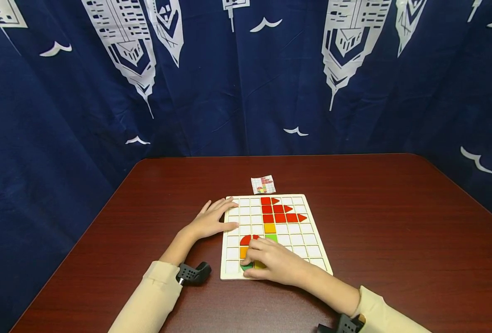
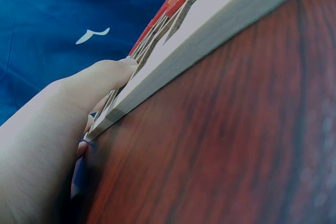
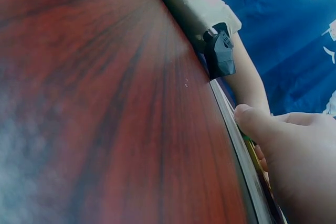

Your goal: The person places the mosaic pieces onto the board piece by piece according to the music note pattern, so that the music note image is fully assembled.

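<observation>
A white gridded board (image 1: 232,253) lies on the table with coloured tiles in its cells. At its near left, my right hand (image 1: 277,262) curls over the bottom row. Its thumb and forefinger are at a dark green rounded tile (image 1: 247,267), which shows between them. A yellow tile (image 1: 259,265) sits beside it, partly under the fingers. My left hand (image 1: 208,223) rests with spread fingers on the board's left edge, its thumb (image 2: 113,72) over the rim. Red tiles (image 1: 279,209), an orange tile (image 1: 269,228) and a light green tile (image 1: 272,237) form a column with pointed rows.
A small picture card (image 1: 263,184) with a coloured grid pattern lies just beyond the board. The dark red wooden table (image 1: 396,222) extends around it on all sides. A blue printed curtain (image 1: 237,92) hangs behind the far edge.
</observation>
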{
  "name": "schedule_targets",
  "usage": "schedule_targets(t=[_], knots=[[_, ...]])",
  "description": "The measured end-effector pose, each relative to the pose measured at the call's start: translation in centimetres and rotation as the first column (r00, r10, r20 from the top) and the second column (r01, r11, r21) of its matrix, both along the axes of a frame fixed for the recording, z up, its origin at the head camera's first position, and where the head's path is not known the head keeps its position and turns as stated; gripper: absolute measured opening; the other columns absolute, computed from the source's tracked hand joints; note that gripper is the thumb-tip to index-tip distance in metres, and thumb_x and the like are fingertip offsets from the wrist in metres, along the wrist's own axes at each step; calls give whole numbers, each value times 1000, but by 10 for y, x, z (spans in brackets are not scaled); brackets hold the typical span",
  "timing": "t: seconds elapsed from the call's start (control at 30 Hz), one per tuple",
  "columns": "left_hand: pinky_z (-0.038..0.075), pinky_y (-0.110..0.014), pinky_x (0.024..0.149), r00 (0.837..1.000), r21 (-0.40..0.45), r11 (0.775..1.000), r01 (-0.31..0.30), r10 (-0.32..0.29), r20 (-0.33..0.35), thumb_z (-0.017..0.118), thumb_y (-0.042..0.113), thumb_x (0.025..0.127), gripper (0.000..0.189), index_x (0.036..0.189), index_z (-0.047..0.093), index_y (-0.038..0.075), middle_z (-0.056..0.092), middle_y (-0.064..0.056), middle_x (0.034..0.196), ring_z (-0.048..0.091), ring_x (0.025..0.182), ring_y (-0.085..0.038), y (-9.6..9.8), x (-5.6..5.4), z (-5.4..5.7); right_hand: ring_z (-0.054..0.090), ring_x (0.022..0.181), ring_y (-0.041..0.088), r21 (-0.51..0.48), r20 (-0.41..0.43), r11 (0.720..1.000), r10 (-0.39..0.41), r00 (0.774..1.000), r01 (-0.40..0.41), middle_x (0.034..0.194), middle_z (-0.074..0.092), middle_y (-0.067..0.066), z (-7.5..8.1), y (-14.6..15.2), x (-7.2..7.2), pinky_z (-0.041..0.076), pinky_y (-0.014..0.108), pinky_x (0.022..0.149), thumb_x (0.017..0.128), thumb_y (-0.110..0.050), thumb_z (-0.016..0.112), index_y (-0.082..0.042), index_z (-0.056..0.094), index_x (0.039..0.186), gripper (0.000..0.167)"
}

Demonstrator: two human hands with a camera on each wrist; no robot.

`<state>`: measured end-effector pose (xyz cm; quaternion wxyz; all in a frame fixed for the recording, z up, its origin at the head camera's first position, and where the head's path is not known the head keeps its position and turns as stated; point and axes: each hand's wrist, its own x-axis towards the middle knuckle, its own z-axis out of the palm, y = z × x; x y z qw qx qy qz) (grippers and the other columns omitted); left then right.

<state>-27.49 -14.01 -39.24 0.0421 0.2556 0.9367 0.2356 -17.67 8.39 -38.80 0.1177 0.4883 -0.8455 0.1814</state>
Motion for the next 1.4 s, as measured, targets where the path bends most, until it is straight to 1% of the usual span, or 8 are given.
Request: schedule_targets(t=[0.3, 0.63, 0.9, 1.1, 1.17, 1.27, 1.33, 1.4], knots=[[-4, -49, 114, 1000, 2, 1000, 3, -3, 1, 52, 55, 83, 64, 137, 37, 25, 20, 0, 152, 13, 142, -20, 0, 1, 1, 51, 85, 3, -1, 47, 999, -49, 998, 49, 89, 54, -14, -1, -1, 0, 44, 25, 81, 84, -37, 61, -24, 63, 88, 14], [-4, -49, 114, 1000, -1, 1000, 6, -6, 0, 51, 57, 83, 64, 138, 36, 26, 20, 1, 152, 12, 142, -19, 0, 1, 1, 53, 87, 4, -29, 29, 999, -37, 999, 38, 90, 56, -14, -2, 0, -1, 45, 26, 82, 86, -31, 60, -23, 64, 88, 8], [-4, -49, 114, 1000, -3, 1000, 1, -1, 2, 52, 55, 83, 63, 137, 36, 26, 21, 0, 152, 13, 142, -20, 0, 1, 1, 52, 90, 4, 30, 96, 998, -55, 994, 52, 94, 55, -15, 2, 1, 1, 44, 27, 84, 85, -31, 60, -24, 63, 92, 9], [-3, -50, 114, 1000, -18, 1000, 1, -1, -8, 52, 55, 83, 63, 137, 36, 27, 20, 1, 152, 14, 142, -19, 0, 0, 0, 53, 83, 0, -18, 87, 999, -41, 995, 43, 90, 57, -15, 9, 15, -12, 46, 22, 79, 88, -24, 58, -23, 65, 92, 8], [-2, -50, 114, 1000, -15, 1000, 7, -7, -14, 52, 55, 83, 63, 137, 37, 27, 20, 1, 152, 14, 142, -19, 1, 0, 1, 53, 81, 1, -47, 71, 995, -79, 994, 82, 88, 58, -14, 14, 24, -20, 46, 21, 76, 88, -21, 58, -22, 66, 91, 8], [-3, -50, 114, 1000, -13, 1000, 9, -10, -17, 53, 55, 83, 64, 137, 36, 27, 19, 2, 152, 14, 142, -19, 2, 0, 1, 55, 80, 4, -79, 19, 981, -177, 984, 177, 87, 61, -11, 24, 41, -35, 47, 25, 75, 87, -19, 59, -18, 66, 90, 8], [-3, -49, 114, 1000, -17, 1000, 7, -7, -12, 53, 55, 83, 63, 137, 36, 27, 19, 2, 152, 13, 142, -19, 2, 0, 1, 56, 80, 8, -99, -21, 963, -256, 967, 253, 87, 62, -8, 31, 55, -45, 46, 30, 75, 86, -17, 60, -16, 66, 89, 7], [-4, -49, 114, 1000, -18, 1000, 9, -9, -4, 53, 54, 83, 63, 138, 36, 27, 19, 2, 152, 12, 142, -19, 3, 0, 2, 56, 79, 11, -128, -51, 933, -346, 937, 338, 87, 63, -5, 37, 71, -54, 45, 33, 75, 86, -17, 61, -14, 66, 89, 7]])
